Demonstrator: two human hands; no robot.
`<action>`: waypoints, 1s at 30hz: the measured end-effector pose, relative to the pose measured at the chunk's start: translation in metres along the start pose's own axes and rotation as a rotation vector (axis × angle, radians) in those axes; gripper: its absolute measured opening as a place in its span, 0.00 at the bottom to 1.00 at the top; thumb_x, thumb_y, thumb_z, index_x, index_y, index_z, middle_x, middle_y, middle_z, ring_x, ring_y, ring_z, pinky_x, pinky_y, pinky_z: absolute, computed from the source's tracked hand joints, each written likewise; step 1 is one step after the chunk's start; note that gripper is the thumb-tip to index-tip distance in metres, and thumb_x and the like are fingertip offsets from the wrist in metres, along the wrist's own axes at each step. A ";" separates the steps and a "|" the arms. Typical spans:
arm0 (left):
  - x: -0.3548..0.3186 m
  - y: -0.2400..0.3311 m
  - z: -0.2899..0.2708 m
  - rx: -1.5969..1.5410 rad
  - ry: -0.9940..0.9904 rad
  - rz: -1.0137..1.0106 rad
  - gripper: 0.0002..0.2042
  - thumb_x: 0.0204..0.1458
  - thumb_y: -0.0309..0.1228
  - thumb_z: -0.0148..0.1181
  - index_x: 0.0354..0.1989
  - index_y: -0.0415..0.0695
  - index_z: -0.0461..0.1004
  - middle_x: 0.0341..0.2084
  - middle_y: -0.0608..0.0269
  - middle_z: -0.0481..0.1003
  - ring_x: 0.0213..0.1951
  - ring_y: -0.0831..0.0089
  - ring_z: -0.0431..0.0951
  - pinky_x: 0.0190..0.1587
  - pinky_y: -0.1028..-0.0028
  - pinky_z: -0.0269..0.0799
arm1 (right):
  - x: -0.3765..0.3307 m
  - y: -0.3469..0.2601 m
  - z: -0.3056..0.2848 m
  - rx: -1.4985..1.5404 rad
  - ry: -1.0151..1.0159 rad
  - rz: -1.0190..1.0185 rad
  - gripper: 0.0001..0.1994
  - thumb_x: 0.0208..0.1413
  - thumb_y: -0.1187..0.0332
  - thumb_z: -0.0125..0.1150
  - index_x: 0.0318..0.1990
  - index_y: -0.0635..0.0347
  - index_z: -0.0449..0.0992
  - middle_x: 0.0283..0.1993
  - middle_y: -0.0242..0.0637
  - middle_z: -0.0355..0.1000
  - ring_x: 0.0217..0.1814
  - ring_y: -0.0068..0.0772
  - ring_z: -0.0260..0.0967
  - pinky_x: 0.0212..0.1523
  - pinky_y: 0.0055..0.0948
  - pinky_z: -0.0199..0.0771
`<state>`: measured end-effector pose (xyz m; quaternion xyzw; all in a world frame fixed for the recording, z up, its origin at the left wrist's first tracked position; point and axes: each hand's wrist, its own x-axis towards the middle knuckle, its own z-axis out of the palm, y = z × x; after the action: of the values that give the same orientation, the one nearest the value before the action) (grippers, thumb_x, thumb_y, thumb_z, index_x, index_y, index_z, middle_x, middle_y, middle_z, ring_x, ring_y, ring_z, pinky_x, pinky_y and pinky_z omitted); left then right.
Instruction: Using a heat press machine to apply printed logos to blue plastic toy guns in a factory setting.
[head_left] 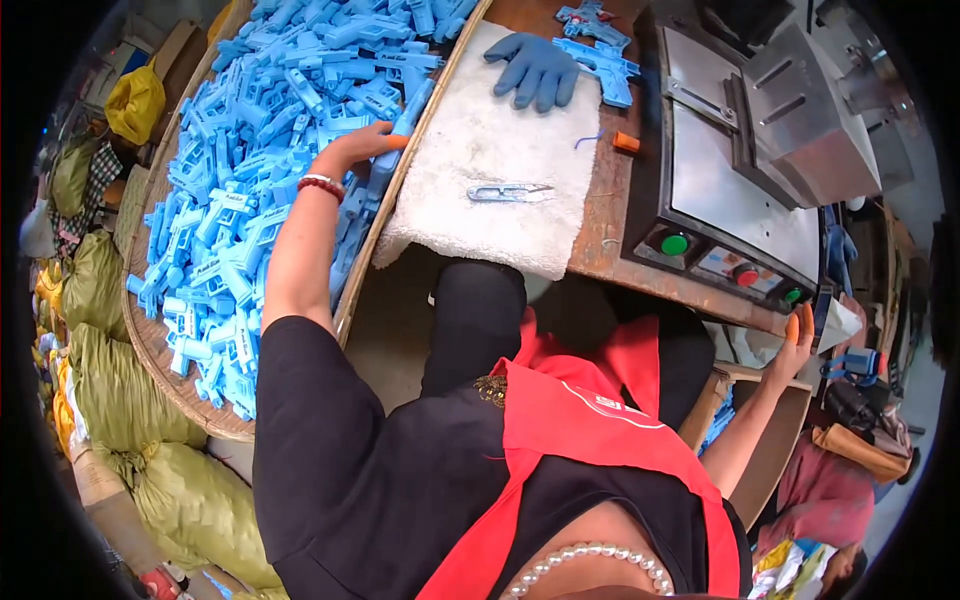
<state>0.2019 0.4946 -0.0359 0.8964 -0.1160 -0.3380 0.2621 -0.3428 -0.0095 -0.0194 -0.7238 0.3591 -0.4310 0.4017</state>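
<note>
Nearest, the right hand is reaching out past the lower right corner of the grey machine. Its fingers, capped in orange, are lying loosely extended; whether they are holding anything I cannot tell.

Farther up, the left hand is stretching over the rim of the round woven tray, its fingers closing round a blue plastic part at the edge of the heaped blue parts.

On the bench between, a pair of thread snips is lying on a white towel. Beyond them, a blue glove and a small orange piece are resting near the machine.
</note>
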 end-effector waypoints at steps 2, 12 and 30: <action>-0.023 0.005 -0.005 0.046 -0.051 0.039 0.40 0.47 0.54 0.56 0.67 0.49 0.51 0.57 0.49 0.65 0.50 0.53 0.72 0.39 0.55 0.74 | -0.002 -0.006 0.008 -0.041 -0.014 -0.041 0.19 0.60 0.75 0.51 0.59 0.65 0.66 0.57 0.39 0.67 0.58 0.28 0.65 0.59 0.24 0.61; -0.154 0.015 0.043 0.012 0.942 0.511 0.24 0.50 0.24 0.50 0.59 0.42 0.65 0.41 0.49 0.77 0.40 0.64 0.78 0.43 0.70 0.71 | 0.058 -0.048 0.053 -0.062 0.051 -0.290 0.17 0.59 0.73 0.53 0.56 0.65 0.69 0.53 0.41 0.70 0.55 0.29 0.67 0.57 0.26 0.63; -0.115 0.289 0.204 0.174 0.679 1.253 0.25 0.45 0.20 0.60 0.56 0.42 0.67 0.49 0.52 0.69 0.49 0.54 0.67 0.52 0.64 0.64 | 0.046 -0.129 -0.003 -0.265 0.279 -0.565 0.16 0.46 0.75 0.62 0.45 0.64 0.73 0.52 0.43 0.68 0.57 0.39 0.63 0.60 0.34 0.58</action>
<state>-0.0289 0.2178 0.0562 0.7348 -0.5472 0.1839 0.3561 -0.3066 0.0039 0.1119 -0.7747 0.2488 -0.5697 0.1158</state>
